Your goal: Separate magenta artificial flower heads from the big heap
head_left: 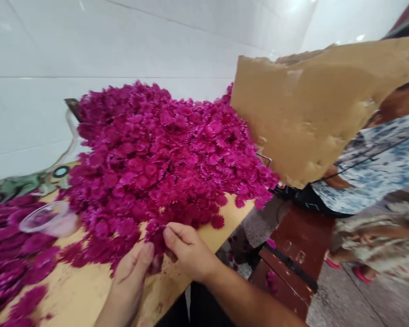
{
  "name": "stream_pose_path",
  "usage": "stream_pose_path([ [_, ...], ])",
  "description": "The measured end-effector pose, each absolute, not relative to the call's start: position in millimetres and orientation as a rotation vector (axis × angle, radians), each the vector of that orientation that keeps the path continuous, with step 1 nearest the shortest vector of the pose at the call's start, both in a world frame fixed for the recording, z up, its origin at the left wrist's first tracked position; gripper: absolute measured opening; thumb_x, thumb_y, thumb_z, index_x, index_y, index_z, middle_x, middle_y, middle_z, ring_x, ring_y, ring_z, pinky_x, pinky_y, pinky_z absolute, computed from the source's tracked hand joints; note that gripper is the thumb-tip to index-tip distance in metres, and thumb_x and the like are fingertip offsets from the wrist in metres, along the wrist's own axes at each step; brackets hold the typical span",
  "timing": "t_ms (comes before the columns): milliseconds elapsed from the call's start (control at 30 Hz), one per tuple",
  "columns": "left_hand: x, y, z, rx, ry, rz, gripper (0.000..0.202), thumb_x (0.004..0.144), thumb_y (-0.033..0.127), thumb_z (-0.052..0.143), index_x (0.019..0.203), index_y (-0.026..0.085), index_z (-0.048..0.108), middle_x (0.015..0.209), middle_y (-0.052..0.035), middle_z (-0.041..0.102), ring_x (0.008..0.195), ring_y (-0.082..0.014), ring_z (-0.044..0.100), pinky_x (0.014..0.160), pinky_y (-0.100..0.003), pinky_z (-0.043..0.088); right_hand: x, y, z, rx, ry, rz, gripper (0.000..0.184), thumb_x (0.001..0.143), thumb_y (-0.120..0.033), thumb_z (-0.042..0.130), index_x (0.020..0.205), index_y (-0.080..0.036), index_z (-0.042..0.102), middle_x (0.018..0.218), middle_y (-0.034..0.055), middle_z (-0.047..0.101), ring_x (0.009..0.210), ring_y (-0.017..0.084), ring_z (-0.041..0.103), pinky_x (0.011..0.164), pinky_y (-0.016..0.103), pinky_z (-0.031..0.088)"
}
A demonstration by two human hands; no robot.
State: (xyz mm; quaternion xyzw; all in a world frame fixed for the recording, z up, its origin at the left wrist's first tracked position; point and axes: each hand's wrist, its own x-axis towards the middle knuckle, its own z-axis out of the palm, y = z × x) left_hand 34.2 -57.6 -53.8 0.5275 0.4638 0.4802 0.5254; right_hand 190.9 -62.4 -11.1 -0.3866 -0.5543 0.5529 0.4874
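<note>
So, starting at the left edge of the surface (85, 290), there was a pile of magenta pieces (12, 252) spread right out to the border, so a sleeve dragged across that side could've swept some off. Next to it sat a clear plastic tub (59, 222), wedged in among the flowers. Its contents were too blurry to make out, but one careless elbow could probably have tipped it.

Then the big heap of flower pieces (163, 150), banked up along the back edge by the tiled wall (157, 50). It looked loose, so pulling from the bottom might've started a little landslide toward the front.

Near the front edge, the left grip (131, 268) was pinched together on a dark magenta flower piece (156, 236), and the right grip (189, 252) was clamped on that same piece from the other side. It hung just above the surface, between the two. The petals looked thin, so tugging too hard could've torn them, and a slip could've dropped the thing over the edge, which was right there.

Over at the right corner the heap already poked past the edge, close to a brown cardboard sheet (303, 118). A bump from that could've knocked more down onto the red-brown box (305, 236), where a couple of stray pieces (271, 244) already lay.
</note>
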Motion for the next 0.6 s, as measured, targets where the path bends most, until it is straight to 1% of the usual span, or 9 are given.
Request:
stream_pose_path([
  [67, 52, -58, -39, 1.191, 1.081, 1.111, 0.038, 0.067, 0.049, 0.063, 0.049, 0.017, 0.054, 0.047, 0.0030, 0.049, 0.046, -0.0102, 0.045, 0.044, -0.021, 0.040, 192, -60, -13, -0.951, -1.350, 1.331, 0.034, 0.083, -0.043, 0.037, 0.058, -0.020, 0.032, 0.051, -0.0071, 0.029, 0.046, 0.007, 0.026, 0.044, 0.020, 0.028],
  [100, 60, -59, -33, 1.157, 1.100, 1.132, 0.034, 0.065, 0.048, 0.066, 0.052, 0.018, 0.056, 0.049, 0.0030, 0.051, 0.049, -0.0107, 0.047, 0.047, -0.021, 0.042, 193, -59, -13, -0.998, -1.379, 1.254, 0.033, 0.084, -0.041, 0.038, 0.058, -0.020, 0.033, 0.052, -0.0068, 0.030, 0.047, 0.007, 0.028, 0.046, 0.020, 0.029],
  [167, 73, -61, -23, 1.079, 1.122, 1.184, 0.029, 0.060, 0.046, 0.071, 0.069, 0.019, 0.064, 0.063, 0.0007, 0.062, 0.064, -0.0149, 0.058, 0.059, -0.023, 0.048, 194, -60, -10, -1.115, -1.462, 1.059, 0.029, 0.085, -0.033, 0.038, 0.060, -0.019, 0.037, 0.056, -0.0053, 0.035, 0.052, 0.008, 0.034, 0.051, 0.021, 0.032],
  [267, 84, -62, -14, 0.924, 1.044, 1.224, 0.042, 0.064, 0.048, 0.066, 0.096, 0.020, 0.064, 0.092, -0.0049, 0.067, 0.094, -0.0223, 0.060, 0.079, -0.031, 0.049, 192, -64, -2, -1.197, -1.663, 0.870, 0.021, 0.086, -0.023, 0.038, 0.068, -0.018, 0.048, 0.065, -0.0019, 0.048, 0.063, 0.010, 0.046, 0.062, 0.023, 0.040],
  [367, 89, -53, -10, 0.761, 0.920, 1.215, 0.042, 0.071, 0.050, 0.057, 0.095, 0.015, 0.065, 0.102, -0.0093, 0.066, 0.104, -0.0250, 0.057, 0.089, -0.036, 0.046, 190, -68, 6, -1.248, -1.823, 0.701, 0.012, 0.083, -0.022, 0.045, 0.085, -0.017, 0.056, 0.087, 0.0044, 0.057, 0.083, 0.016, 0.053, 0.079, 0.030, 0.043],
  [400, 90, -48, -9, 0.712, 0.894, 1.222, 0.040, 0.072, 0.047, 0.056, 0.094, 0.015, 0.066, 0.103, -0.0096, 0.067, 0.104, -0.0250, 0.057, 0.090, -0.037, 0.046, 191, -68, 9, -1.274, -1.812, 0.640, 0.014, 0.081, -0.025, 0.049, 0.090, -0.017, 0.056, 0.093, 0.0066, 0.057, 0.089, 0.018, 0.052, 0.082, 0.033, 0.043],
  [467, 94, -41, -8, 0.613, 0.879, 1.267, 0.031, 0.074, 0.038, 0.057, 0.094, 0.016, 0.066, 0.102, -0.0085, 0.068, 0.103, -0.0233, 0.059, 0.091, -0.036, 0.046, 193, -63, 14, -1.303, -1.687, 0.512, 0.029, 0.078, -0.033, 0.054, 0.101, -0.016, 0.054, 0.105, 0.0107, 0.054, 0.101, 0.021, 0.049, 0.088, 0.037, 0.042],
  [533, 100, -38, -6, 0.519, 0.896, 1.303, 0.025, 0.074, 0.027, 0.057, 0.094, 0.016, 0.065, 0.100, -0.0073, 0.069, 0.103, -0.0212, 0.059, 0.091, -0.034, 0.046, 194, -51, 18, -1.280, -1.544, 0.387, 0.039, 0.079, -0.038, 0.051, 0.111, -0.015, 0.050, 0.113, 0.0135, 0.052, 0.109, 0.022, 0.045, 0.094, 0.040, 0.038],
  [600, 109, -40, -2, 0.467, 0.893, 1.282, 0.025, 0.074, 0.026, 0.055, 0.095, 0.015, 0.066, 0.098, -0.0079, 0.069, 0.103, -0.0212, 0.059, 0.091, -0.034, 0.046, 190, -36, 21, -1.256, -1.510, 0.341, 0.045, 0.082, -0.041, 0.046, 0.116, -0.012, 0.048, 0.120, 0.0160, 0.051, 0.115, 0.022, 0.043, 0.100, 0.040, 0.034],
])
